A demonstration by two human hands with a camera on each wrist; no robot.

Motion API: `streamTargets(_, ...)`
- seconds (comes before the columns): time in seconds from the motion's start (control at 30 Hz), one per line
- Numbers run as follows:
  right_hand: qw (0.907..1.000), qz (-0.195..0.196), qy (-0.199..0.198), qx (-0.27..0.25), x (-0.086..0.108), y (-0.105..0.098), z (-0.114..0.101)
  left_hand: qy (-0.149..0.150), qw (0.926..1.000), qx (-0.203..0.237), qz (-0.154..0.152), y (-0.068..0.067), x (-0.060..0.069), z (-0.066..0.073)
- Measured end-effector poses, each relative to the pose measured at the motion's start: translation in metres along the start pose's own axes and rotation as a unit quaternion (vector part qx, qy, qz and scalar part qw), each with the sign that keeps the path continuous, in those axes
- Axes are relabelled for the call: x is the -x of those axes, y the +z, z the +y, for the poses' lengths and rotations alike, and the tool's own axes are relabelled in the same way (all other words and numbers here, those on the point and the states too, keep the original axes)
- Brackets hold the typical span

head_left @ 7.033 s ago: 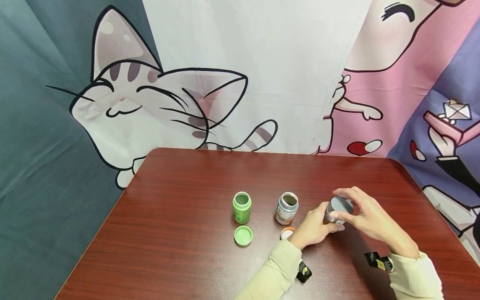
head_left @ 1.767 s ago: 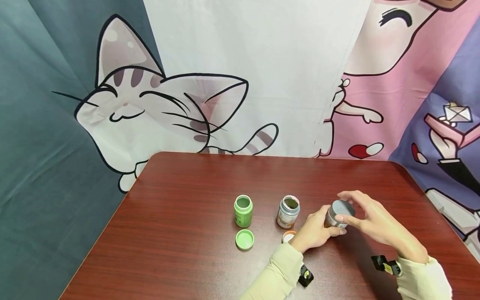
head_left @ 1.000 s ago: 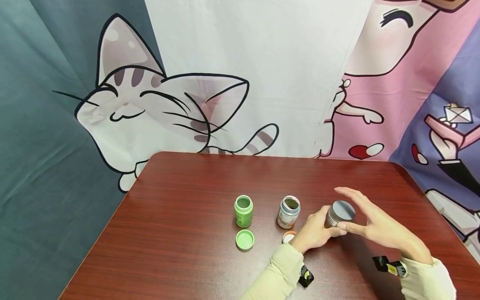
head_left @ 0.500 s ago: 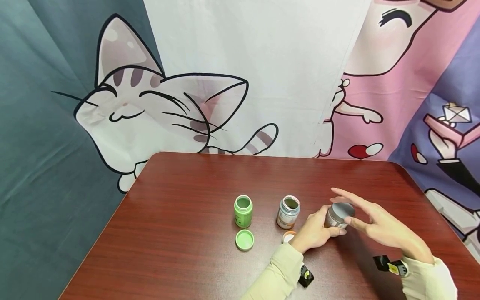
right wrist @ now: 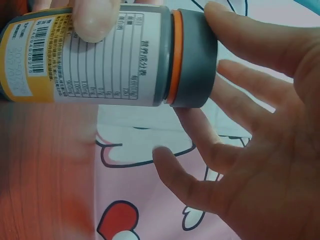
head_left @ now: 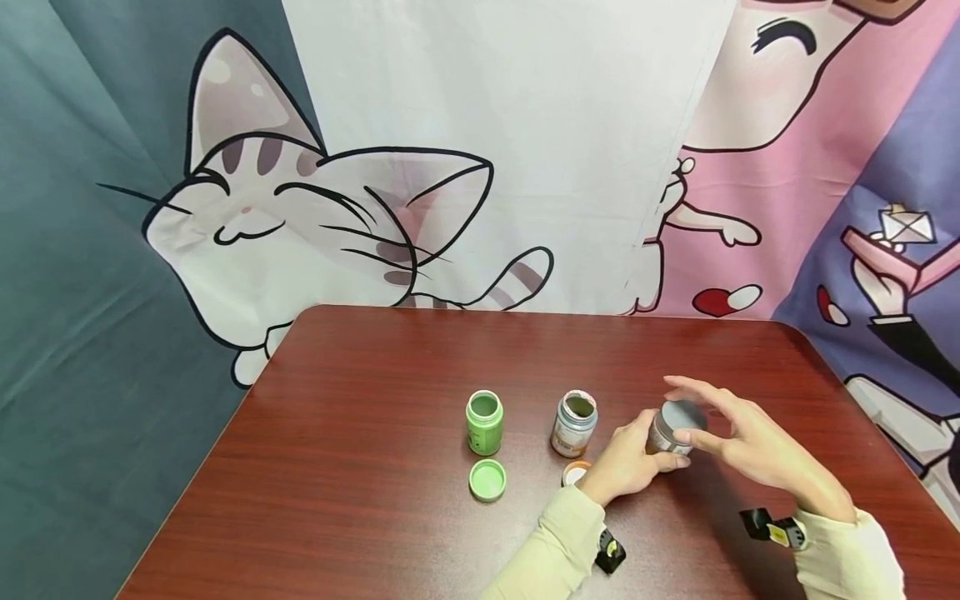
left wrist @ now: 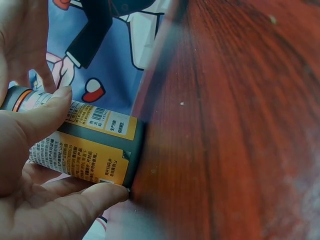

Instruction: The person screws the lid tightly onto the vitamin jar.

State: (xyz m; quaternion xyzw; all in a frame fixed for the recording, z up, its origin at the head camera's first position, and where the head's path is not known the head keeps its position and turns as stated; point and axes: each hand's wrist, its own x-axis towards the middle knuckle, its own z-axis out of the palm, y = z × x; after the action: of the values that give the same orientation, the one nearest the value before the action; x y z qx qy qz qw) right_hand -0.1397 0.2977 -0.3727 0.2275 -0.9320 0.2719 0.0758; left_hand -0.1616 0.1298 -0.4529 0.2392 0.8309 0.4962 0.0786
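A bottle with a yellow and white label [right wrist: 107, 57] stands on the table at the right, its grey lid [head_left: 681, 416] on top and an orange ring [right wrist: 175, 57] just under the lid. My left hand [head_left: 624, 462] grips the bottle body, thumb on the near side. My right hand [head_left: 765, 454] is around the lid, with the thumb against its near edge and fingers bent beyond its far side. In the right wrist view the thumb and one finger meet the lid, while other fingers are spread apart.
Left of the hands stand an uncapped green bottle [head_left: 484, 427] and an uncapped grey-white bottle [head_left: 573, 429]. A green lid [head_left: 487, 480] lies upturned before the first; an orange-rimmed lid [head_left: 575, 473] lies partly behind my left wrist. The table [head_left: 337, 467] meets a cartoon-printed cloth [head_left: 525, 100].
My right hand opened off the lid about a second ago and has come back around it, thumb over its near edge. My left hand keeps its grip on the bottle.
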Motion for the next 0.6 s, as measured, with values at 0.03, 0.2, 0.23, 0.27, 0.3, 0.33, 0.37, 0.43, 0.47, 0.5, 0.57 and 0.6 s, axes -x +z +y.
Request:
streamTargets(0.03,1.0000,0.004,0.002,0.003,-0.0005,0.0006,-0.0002,-0.001,1.0000,0.000,0.000,-0.0005,0.0000,0.0001)
streamTargets(0.2,0.9995,0.022,0.014,0.018,-0.0024,0.0036,-0.0004,-0.005,1.0000,0.002,-0.003,-0.0020,-0.0005,0.0011)
streamTargets(0.23,0.9993,0.025,0.019,0.020,-0.0026,0.0042,-0.0006,-0.005,1.0000,0.002,-0.004,-0.0020,-0.0006,0.0012)
streamTargets(0.27,0.9991,0.028,0.023,0.022,-0.0029,0.0048,-0.0005,-0.004,1.0000,0.002,-0.004,-0.0020,-0.0007,0.0011)
streamTargets(0.3,0.9989,0.031,0.026,0.024,-0.0032,0.0055,-0.0004,-0.004,1.0000,0.003,-0.004,-0.0020,-0.0007,0.0009)
streamTargets(0.33,0.9986,0.034,0.030,0.028,-0.0036,0.0060,-0.0005,-0.004,1.0000,0.003,-0.004,-0.0021,-0.0007,0.0008)
streamTargets(0.37,0.9984,0.035,0.032,0.030,-0.0040,0.0065,-0.0004,-0.003,1.0000,0.001,-0.004,-0.0022,-0.0005,0.0007)
streamTargets(0.43,0.9981,0.038,0.034,0.034,-0.0048,0.0074,-0.0003,-0.002,1.0000,-0.001,-0.004,-0.0025,0.0001,0.0005)
streamTargets(0.47,0.9979,0.041,0.034,0.036,-0.0053,0.0080,-0.0002,-0.002,1.0000,-0.002,-0.004,-0.0027,0.0004,0.0004)
streamTargets(0.5,0.9977,0.043,0.033,0.041,-0.0056,0.0085,-0.0002,-0.001,1.0000,-0.003,-0.004,-0.0028,0.0006,0.0005)
streamTargets(0.57,0.9970,0.048,0.030,0.052,-0.0062,0.0094,-0.0006,0.000,1.0000,-0.003,-0.003,-0.0028,0.0010,0.0005)
streamTargets(0.6,0.9966,0.051,0.028,0.058,-0.0064,0.0099,-0.0008,0.000,1.0000,0.000,-0.003,-0.0029,0.0011,0.0005)
